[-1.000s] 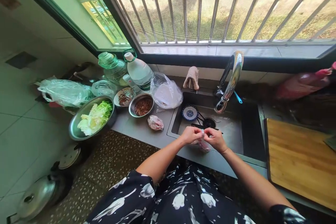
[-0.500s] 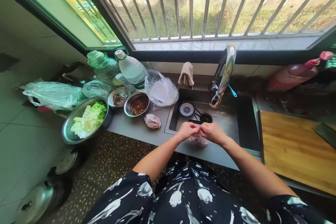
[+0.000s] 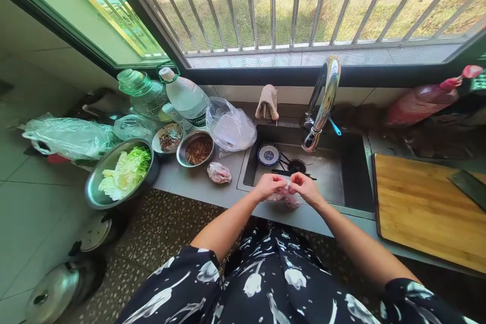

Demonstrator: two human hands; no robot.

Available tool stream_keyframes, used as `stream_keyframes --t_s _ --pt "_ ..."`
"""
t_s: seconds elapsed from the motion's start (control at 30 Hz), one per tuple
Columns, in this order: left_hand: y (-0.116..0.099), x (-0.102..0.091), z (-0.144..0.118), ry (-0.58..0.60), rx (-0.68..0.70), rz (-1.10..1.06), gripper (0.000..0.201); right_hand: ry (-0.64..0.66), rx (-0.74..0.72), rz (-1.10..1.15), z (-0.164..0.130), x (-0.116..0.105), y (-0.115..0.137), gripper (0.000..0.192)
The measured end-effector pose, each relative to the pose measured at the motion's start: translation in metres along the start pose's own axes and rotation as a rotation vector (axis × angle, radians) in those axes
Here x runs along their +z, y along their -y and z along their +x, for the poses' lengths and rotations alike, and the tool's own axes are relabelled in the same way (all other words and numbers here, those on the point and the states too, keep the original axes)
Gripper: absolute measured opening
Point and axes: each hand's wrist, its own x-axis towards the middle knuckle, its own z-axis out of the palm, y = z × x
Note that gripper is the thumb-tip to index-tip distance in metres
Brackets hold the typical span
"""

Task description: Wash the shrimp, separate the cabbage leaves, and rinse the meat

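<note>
My left hand [image 3: 269, 186] and my right hand [image 3: 306, 188] meet over the front rim of the sink [image 3: 330, 177]. Their fingers are pinched on the top of a clear plastic bag [image 3: 291, 201] with pinkish meat inside. The bag hangs below my fingers at the counter's front edge, partly covered by my hands. Left of the sink, a second wrapped bundle of pinkish meat [image 3: 219, 172] lies on the counter. Behind my hands, a blue-and-white dish [image 3: 269, 154] sits in the sink beside the dark drain [image 3: 296, 166].
A chrome faucet [image 3: 331, 86] arches over the sink. At right lies a wooden cutting board [image 3: 425, 212] with a cleaver [image 3: 471, 188]. Leftward stand a bowl of brown strips [image 3: 198, 152], a white plastic bag [image 3: 231, 129] and a metal basin [image 3: 92, 190] holding cabbage [image 3: 125, 172].
My fingers have shifted slightly on the bag's top, and my right hand has turned so that more of its fingers show. The whole view has moved a little.
</note>
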Motion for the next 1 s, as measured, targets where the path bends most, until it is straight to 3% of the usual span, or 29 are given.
stream_keyframes --t_s 0.13,0.23,0.33,0.4,0.5,0.57,0.63,0.7,0.8,1.0 --pt "-0.001 0.001 0.001 -0.024 0.039 0.018 0.033 0.062 -0.045 -0.077 0.006 -0.008 0.006 0.021" --pt "-0.003 -0.001 0.001 -0.039 0.038 0.176 0.038 0.052 0.017 0.042 0.012 -0.016 0.009 0.026" --pt "-0.006 -0.004 0.0 0.046 0.034 0.354 0.037 -0.025 -0.035 0.163 0.015 -0.019 0.01 0.026" --pt "-0.008 -0.004 0.0 0.091 0.074 0.357 0.036 -0.052 -0.09 0.25 0.014 -0.019 0.009 0.032" --pt "-0.012 0.0 0.001 0.063 0.168 0.294 0.032 0.111 -0.086 0.212 0.011 -0.019 0.005 0.051" --pt "-0.016 0.003 0.002 0.002 0.243 0.322 0.027 0.199 -0.083 0.013 0.01 -0.02 0.001 0.039" --pt "-0.022 0.004 0.006 -0.088 0.298 0.38 0.025 0.145 -0.149 -0.171 0.013 -0.023 -0.001 0.024" --pt "-0.029 0.002 0.013 -0.15 0.296 0.444 0.028 0.029 -0.25 -0.263 0.018 -0.029 -0.003 0.025" --pt "-0.038 -0.003 0.025 -0.136 0.227 0.527 0.03 -0.084 -0.317 -0.287 0.027 -0.041 -0.005 0.026" --pt "-0.045 0.007 0.05 -0.097 0.28 0.579 0.022 -0.028 -0.142 -0.134 0.04 -0.047 -0.009 0.03"
